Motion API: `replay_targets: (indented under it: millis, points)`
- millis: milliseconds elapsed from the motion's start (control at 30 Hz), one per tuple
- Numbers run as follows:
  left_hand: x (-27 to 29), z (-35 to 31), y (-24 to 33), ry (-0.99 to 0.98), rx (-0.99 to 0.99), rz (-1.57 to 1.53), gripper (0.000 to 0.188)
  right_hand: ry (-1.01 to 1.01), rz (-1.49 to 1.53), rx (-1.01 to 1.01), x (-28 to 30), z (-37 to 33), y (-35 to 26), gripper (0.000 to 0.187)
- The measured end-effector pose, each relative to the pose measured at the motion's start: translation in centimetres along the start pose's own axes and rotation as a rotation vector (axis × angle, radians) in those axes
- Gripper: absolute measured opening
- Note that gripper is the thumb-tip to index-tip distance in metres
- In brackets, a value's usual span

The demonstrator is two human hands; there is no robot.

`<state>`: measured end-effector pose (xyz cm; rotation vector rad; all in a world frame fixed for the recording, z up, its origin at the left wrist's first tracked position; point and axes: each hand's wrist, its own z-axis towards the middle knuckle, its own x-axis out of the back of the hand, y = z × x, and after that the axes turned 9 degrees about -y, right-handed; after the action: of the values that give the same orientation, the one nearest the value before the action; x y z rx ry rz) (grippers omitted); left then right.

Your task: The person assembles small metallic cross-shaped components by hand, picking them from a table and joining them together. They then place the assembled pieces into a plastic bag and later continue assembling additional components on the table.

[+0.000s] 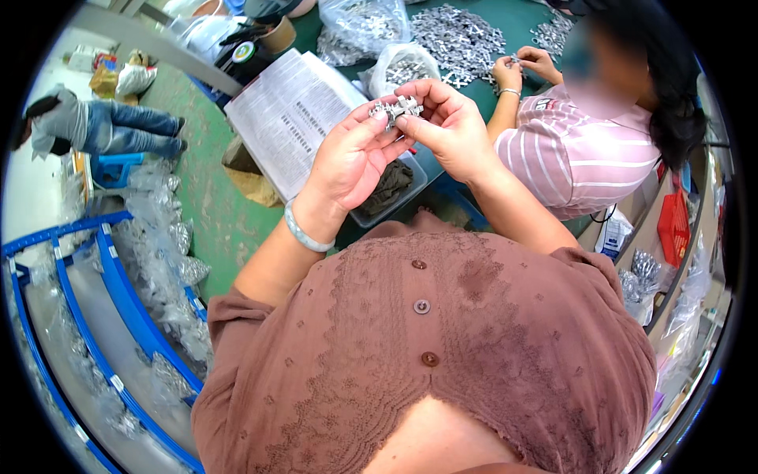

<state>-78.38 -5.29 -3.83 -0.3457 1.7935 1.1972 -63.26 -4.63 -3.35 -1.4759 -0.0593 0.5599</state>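
A blue-framed rack (122,284) with clear plastic bags on it stands well off to the left of the left hand (347,162), on the near side. Beyond both hands spreads a dark green table (517,28). To the right of the right hand (454,126) sits a co-worker (592,174) in a pink striped top, whose own hands (509,73) finger a small grey piece over the table. Far to the left of the left hand, another person (130,130) in jeans stands on the green floor. The person's brown buttoned top (379,340) fills the space on the near side of both hands.

Just beyond and to the left of the left hand lies a broad printed sheet (272,107). Past the right hand, a loose heap of grey metal pieces (458,39) covers part of the table; to its left are a large clear bag (367,24) and, nearer the hands, a smaller open bag (407,67) of similar pieces. Below the hands, a clear tub (421,183) holds dark cloth (391,186).

The left hand, palm turned up and fingers half curled, pinches the left end of a small cluster of metal parts (407,107) under its thumb; a pale bangle (306,229) rings its wrist. The right hand pinches the cluster's right end between thumb and forefinger, so the cluster sits between both sets of fingertips.
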Motion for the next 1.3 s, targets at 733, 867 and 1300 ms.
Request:
replay_targets:
  millis: [733, 867, 1300]
  points:
    - [0.5, -3.6, -1.4, 0.001, 0.089, -0.365, 0.039, -0.175, -0.597, -0.045, -3.2, -2.7, -0.7, 0.018]
    - [0.0, -3.2, -2.1, -0.033, 0.153, -0.411, 0.04, -0.21, -0.697, 0.176, -3.2, -3.4, -1.4, 0.019]
    - [-1.1, -5.2, -2.3, 0.034, 0.133, -0.07, 0.018, 0.059, -0.962, 0.425, -2.4, -5.1, -1.9, 0.014]
